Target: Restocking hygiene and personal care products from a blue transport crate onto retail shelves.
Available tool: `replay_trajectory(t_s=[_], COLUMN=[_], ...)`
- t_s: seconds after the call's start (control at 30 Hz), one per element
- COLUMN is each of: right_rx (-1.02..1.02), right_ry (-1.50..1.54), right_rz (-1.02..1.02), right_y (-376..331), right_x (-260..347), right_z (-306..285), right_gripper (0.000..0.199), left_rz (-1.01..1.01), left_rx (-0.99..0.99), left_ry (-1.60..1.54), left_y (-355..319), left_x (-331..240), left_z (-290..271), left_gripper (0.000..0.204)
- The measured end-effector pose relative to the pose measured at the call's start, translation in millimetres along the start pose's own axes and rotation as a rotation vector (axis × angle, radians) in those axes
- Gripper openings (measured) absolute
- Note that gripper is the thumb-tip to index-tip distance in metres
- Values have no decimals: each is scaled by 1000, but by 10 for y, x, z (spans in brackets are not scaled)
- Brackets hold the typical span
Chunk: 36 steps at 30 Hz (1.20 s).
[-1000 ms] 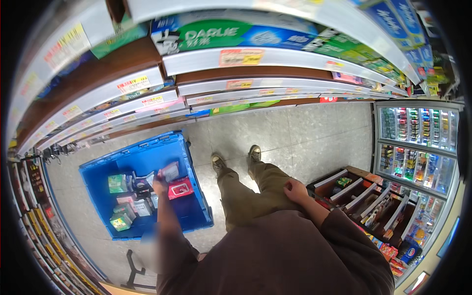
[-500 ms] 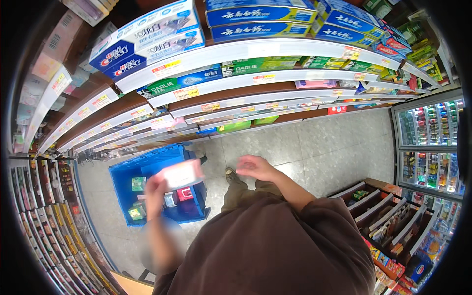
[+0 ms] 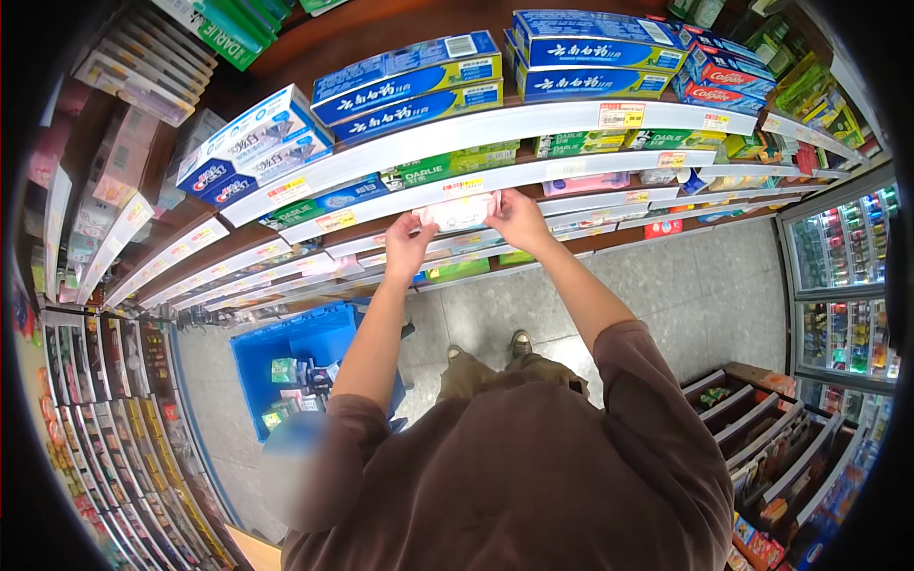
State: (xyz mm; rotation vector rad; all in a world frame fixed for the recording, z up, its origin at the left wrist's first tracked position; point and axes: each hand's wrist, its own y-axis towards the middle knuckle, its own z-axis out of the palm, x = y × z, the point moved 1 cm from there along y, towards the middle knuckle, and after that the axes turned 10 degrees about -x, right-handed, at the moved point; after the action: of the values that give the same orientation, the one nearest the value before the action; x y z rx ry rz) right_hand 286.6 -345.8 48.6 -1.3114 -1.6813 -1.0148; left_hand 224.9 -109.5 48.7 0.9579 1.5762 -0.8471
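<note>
I have both hands raised to the shelving in front of me, sharing one thing between them: a small flat pale pink and white box (image 3: 457,211). My left hand (image 3: 407,245) has its grip closed on the box's left end, fingers curled over the top edge and thumb under it. My right hand (image 3: 519,221) is clamped on the right end in the same manner, so the box lies level and lengthwise between the two grips. The box sits right at the front edge of a white shelf rail (image 3: 533,174), just below the row of green toothpaste cartons (image 3: 447,167) and touching or nearly touching the rail; I cannot tell whether it rests on the shelf or only hangs in my hands.

Above that, long blue cartons (image 3: 409,81) are stacked two high on the upper shelf, with more blue cartons (image 3: 595,52) to their right and blue-and-white boxes (image 3: 252,143) to their left. Down on the grey tiled floor (image 3: 666,305), left of my shoes (image 3: 487,346), stands an open blue crate (image 3: 305,366) with small green and mixed packages inside. A low wooden display rack (image 3: 762,428) sits at lower right, and a glass-fronted cooler (image 3: 838,285) fills the right edge.
</note>
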Motion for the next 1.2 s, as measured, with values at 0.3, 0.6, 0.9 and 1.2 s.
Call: replay_trajectory(t_s=[0.3, 0.6, 0.9, 1.2], right_rx=[-154, -83, -298, 497], right_ry=[-172, -112, -235, -673], right_rz=[-139, -55, -299, 217], right_y=[363, 420, 171, -2546], right_x=[-132, -407, -418, -1103], right_z=[100, 46, -34, -1], right_gripper=[27, 31, 25, 33], left_rz=[191, 107, 118, -313], left_rx=[-160, -132, -119, -222], left_ry=[274, 458, 226, 872], left_y=[366, 341, -583, -1936], left_x=[142, 228, 303, 1917], left_z=[146, 103, -587, -3294], left_gripper=[25, 22, 15, 28])
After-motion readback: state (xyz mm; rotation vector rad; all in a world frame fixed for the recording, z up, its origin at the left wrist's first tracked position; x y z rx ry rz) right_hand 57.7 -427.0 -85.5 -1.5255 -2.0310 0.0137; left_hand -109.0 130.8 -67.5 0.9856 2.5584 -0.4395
